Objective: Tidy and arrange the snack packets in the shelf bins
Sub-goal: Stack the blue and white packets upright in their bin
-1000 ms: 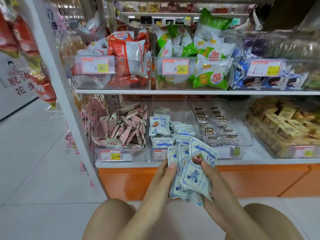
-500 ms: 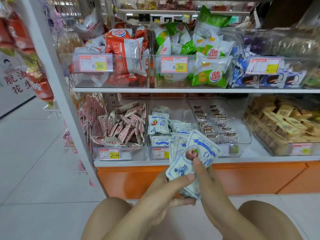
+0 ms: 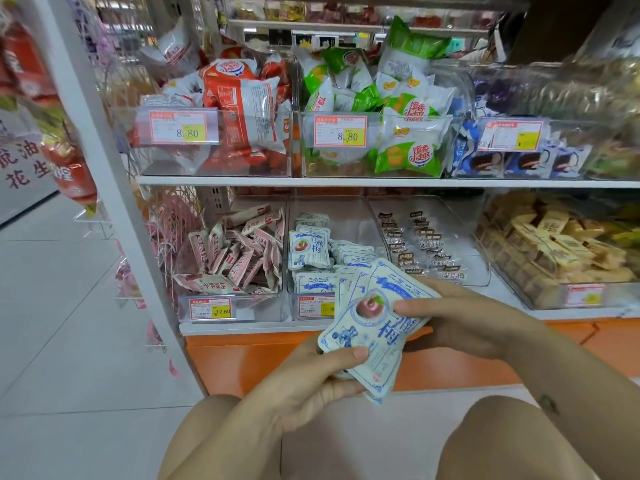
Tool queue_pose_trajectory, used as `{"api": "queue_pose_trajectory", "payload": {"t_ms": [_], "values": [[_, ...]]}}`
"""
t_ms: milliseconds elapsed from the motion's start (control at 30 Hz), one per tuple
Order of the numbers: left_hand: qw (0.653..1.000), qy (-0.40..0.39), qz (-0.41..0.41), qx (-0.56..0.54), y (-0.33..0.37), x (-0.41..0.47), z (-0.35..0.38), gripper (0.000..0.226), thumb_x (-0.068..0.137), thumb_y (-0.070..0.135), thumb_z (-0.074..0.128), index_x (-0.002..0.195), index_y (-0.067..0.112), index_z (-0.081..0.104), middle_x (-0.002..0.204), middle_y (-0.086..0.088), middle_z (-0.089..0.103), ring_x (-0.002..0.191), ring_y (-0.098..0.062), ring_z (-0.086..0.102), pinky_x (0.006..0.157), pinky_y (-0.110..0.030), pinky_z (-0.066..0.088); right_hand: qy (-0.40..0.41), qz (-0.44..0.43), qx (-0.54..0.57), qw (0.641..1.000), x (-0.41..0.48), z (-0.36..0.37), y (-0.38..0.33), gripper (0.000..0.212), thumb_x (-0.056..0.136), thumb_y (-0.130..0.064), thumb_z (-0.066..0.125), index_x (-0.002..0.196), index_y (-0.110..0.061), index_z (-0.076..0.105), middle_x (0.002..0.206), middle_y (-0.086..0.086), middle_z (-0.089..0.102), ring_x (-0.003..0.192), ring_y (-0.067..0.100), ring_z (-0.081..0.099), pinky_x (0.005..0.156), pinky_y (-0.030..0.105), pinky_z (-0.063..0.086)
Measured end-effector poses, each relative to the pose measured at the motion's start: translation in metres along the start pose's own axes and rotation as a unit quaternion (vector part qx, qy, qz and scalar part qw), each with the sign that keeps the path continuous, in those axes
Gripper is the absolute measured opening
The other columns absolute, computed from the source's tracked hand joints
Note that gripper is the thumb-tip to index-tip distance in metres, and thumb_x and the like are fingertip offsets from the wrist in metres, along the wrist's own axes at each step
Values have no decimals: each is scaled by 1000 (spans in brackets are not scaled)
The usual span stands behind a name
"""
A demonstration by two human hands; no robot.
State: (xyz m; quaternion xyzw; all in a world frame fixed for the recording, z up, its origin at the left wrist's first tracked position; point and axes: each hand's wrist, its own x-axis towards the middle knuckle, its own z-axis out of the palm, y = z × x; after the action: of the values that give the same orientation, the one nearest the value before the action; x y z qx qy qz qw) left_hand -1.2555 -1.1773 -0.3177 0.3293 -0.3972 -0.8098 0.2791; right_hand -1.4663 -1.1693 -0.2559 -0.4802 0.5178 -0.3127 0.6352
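Note:
A fanned stack of pale blue-and-white plum snack packets (image 3: 372, 336) is held in front of the lower shelf. My left hand (image 3: 317, 382) grips its lower left corner with the thumb on top. My right hand (image 3: 460, 322) holds its right side, thumb pressed near the plum picture. Behind the stack stands the clear bin (image 3: 294, 306) with more of the same blue packets (image 3: 310, 252), some upright, some lying flat.
Left of it is a bin of pink-and-white packets (image 3: 239, 258); to the right are a clear-wrapped candy bin (image 3: 424, 249) and yellow packets (image 3: 554, 244). The upper shelf holds red (image 3: 247, 109), green (image 3: 398, 109) and blue (image 3: 512, 161) bags. My knees are below, tiled floor on the left.
The stack of blue packets has been turned from upright to tilted and lying flatter, and both hands shifted their grip, the right hand moving out to the right side.

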Motion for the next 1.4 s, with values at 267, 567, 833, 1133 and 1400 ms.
{"api": "queue_pose_trajectory", "payload": {"t_ms": [267,567,833,1133,1400], "values": [[991,-46,-2,129,13,-3,-18,51,59,13,75,109,16,63,105,-3,73,99,-17,69,79,-28,56,-141,10,-222,965,14,0,-27,51,74,-2,74,121,-6,53,121,10,66,111,28,63,95,47,50],[969,-27,40,244,55,2,-27,50,61,13,74,111,15,65,91,5,71,76,-3,64,58,-14,46,-71,-81,-68,992,20,15,-6,72,64,10,76,125,-11,43,119,15,65,107,30,65,81,45,56],[962,-6,63,265,57,17,-22,53,65,9,74,116,20,65,110,-7,71,103,-21,66,84,-32,54,18,-102,-51,993,23,13,-2,69,61,11,78,117,-16,50,105,6,72,97,21,69,76,33,56],[965,43,97,238,60,27,-21,56,75,-8,71,118,25,55,103,2,73,96,-16,69,81,-28,56,31,-109,-25,993,24,13,-6,54,69,15,72,117,-7,59,109,9,71,100,25,68,85,38,56],[957,89,149,234,59,27,-22,60,74,4,78,126,24,56,117,1,67,96,-11,69,77,-20,55,4,-115,23,993,31,13,1,61,67,11,74,123,-6,57,115,10,69,105,27,66,80,31,56]]}}
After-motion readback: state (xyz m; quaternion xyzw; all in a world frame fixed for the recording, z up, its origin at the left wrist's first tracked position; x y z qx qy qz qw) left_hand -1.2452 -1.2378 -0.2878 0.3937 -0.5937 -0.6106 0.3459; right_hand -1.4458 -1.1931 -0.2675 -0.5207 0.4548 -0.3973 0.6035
